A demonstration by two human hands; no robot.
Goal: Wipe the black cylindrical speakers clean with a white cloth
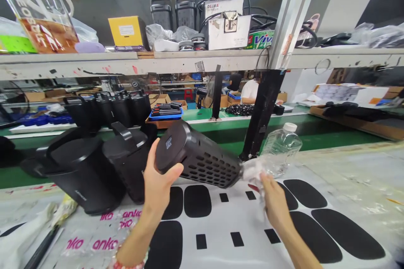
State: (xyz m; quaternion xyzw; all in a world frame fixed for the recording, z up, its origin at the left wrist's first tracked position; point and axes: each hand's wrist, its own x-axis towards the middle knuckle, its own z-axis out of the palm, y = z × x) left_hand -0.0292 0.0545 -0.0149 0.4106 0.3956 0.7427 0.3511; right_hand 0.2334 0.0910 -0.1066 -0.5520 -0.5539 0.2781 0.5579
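My left hand [159, 180] is wrapped round one end of a black portable speaker [208, 157], tilted on its side above the table, with its oval holes facing me. A small square label shows on the end by my thumb. At the speaker's other end, my right hand [274, 195] pinches a crumpled white cloth [252, 170], partly blurred, against or very close to it. Just behind the cloth stands a clear plastic bottle [285, 145] with a white cap. Below lies a white sheet [221, 222] bearing black rounded pads [197, 201] and small black squares [237, 238].
More black speakers with handles [83, 176] stand at left. A black post [260, 113] rises behind the bottle. Overhead runs a shelf [189, 62] with boxes and a large jug [44, 17]. Beyond the green conveyor [328, 130] sits a person in white [251, 90].
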